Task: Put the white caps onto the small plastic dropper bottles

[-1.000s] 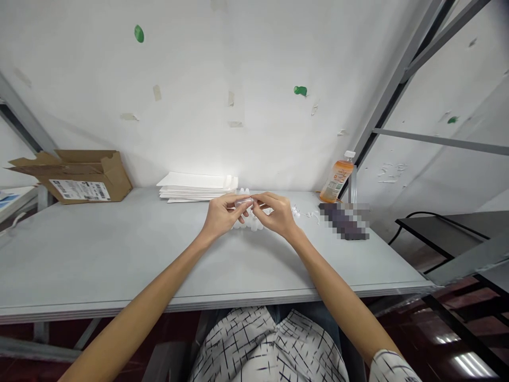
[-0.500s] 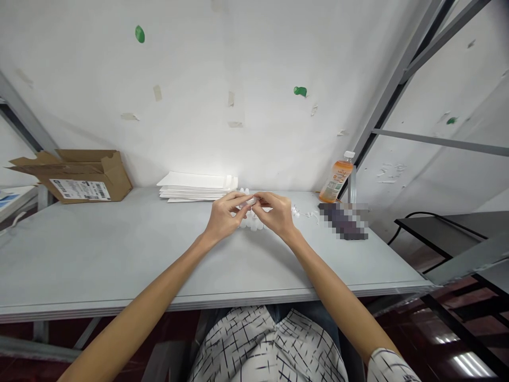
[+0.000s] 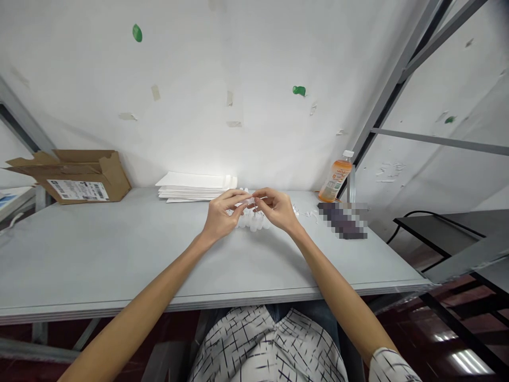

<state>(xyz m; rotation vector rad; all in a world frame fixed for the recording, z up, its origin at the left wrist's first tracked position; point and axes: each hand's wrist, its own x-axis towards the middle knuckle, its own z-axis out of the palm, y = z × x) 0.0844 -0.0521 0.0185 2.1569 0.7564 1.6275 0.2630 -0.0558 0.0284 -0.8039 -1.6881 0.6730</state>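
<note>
My left hand is pinched on a small whitish translucent piece, whose exact kind is too small to make out. From the other side, my right hand has its thumb and fingertips closed at that same piece, and a thin strand seems to hang between the fingers. Below both hands, a cluster of small white translucent pieces lies on the grey table, partly hidden by my fingers. More tiny white bits are scattered just right of my right hand.
A stack of white envelopes or cards lies behind my left hand. Farther left stands an open cardboard box. An orange drink bottle and a blurred dark object are at the right, near the metal frame.
My hands have shifted slightly, with the right fingers raised and spread a bit more. More of the white cluster shows beneath them. The view has moved a little.
</note>
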